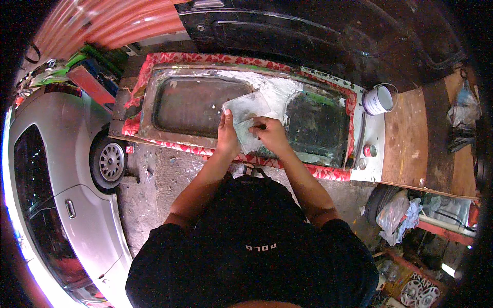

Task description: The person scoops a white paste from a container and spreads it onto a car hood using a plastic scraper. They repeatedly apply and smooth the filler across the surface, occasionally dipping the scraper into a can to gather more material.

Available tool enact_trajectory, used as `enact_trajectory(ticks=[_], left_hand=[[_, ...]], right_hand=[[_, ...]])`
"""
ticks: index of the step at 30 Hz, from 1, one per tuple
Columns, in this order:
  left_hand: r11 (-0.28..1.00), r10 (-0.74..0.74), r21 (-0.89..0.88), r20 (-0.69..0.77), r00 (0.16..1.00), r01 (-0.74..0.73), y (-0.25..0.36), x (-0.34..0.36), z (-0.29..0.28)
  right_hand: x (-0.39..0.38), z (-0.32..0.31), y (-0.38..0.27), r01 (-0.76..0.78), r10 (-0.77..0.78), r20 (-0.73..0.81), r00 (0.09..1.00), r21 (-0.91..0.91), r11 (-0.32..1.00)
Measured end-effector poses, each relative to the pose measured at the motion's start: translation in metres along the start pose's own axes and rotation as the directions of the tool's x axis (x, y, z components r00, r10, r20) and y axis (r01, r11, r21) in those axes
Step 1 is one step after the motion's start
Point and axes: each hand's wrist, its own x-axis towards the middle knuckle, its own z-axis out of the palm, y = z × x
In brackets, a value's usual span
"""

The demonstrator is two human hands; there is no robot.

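Observation:
My left hand (227,134) grips the left edge of a flat, pale grey sheet (249,104), thumb on its upper face. My right hand (272,135) is closed over the middle of that sheet, thumb and fingers pinched together. What sits between those fingers is too small to make out. Beneath both hands lies a long, worn panel (146,120) with two dark recesses. White filler (281,92) is smeared across its middle and upper edge, partly hidden by the sheet.
Red-and-white patterned cloth (336,173) lies under the panel. A white pail (379,100) and a small red tin (370,150) stand on the bench's right. A silver car (77,169) is at left; a dark vehicle body (308,36) is behind the bench. Plastic bags (395,215) hang at lower right.

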Motion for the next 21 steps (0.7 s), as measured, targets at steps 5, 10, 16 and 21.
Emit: enact_trajectory(ticks=[5, 10, 16, 21], left_hand=[[0.995, 0.096, 0.019, -0.012, 0.995, -0.096, -0.002, 0.0, 0.001], [0.996, 0.092, -0.02, 0.014, 0.996, -0.092, 0.0, 0.0, -0.003], [0.983, 0.051, -0.18, 0.083, 0.995, -0.035, 0.002, 0.005, -0.022], [0.966, 0.074, -0.257, 0.152, 0.986, -0.033, 0.008, 0.014, -0.05]], right_hand=[[0.001, 0.004, -0.006, -0.066, 0.06, 0.049, 0.997, 0.146, 0.987], [0.002, 0.007, -0.002, -0.141, 0.12, 0.083, 0.989, 0.342, 0.929], [0.004, 0.009, 0.012, -0.216, 0.205, 0.081, 0.975, 0.52, 0.826], [0.018, -0.008, 0.024, -0.246, 0.242, 0.086, 0.966, 0.585, 0.773]])
